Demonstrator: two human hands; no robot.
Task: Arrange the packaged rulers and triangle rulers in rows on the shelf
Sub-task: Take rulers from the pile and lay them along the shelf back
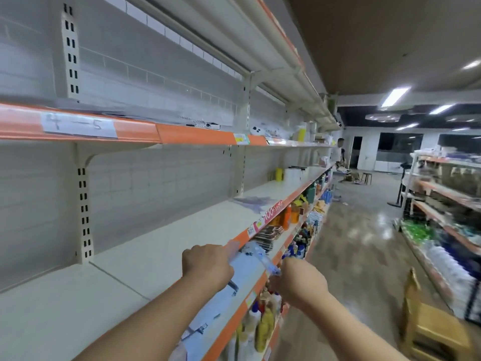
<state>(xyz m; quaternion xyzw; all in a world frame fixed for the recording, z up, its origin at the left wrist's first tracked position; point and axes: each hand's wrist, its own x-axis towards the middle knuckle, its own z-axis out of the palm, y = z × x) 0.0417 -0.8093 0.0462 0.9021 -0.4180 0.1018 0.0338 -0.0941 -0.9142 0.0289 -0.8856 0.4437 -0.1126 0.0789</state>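
Observation:
Clear packaged rulers (221, 300) lie in a row along the front edge of the white shelf board (125, 272), under my forearm. My left hand (207, 267) is closed around the top of one clear blue-printed ruler packet (256, 252) at the shelf's orange front strip. My right hand (296, 281) pinches the same packet's lower end just off the shelf edge. More clear packets (256, 201) lie further along the shelf. The picture is motion-blurred, so the packets' details are hard to read.
An upper shelf (78, 126) with an orange strip and a paper label hangs above. Lower shelves hold bottles (263, 327). A wooden stool (437, 332) stands in the aisle at right, beside another stocked rack (442, 204). A person (339, 152) stands far down the aisle.

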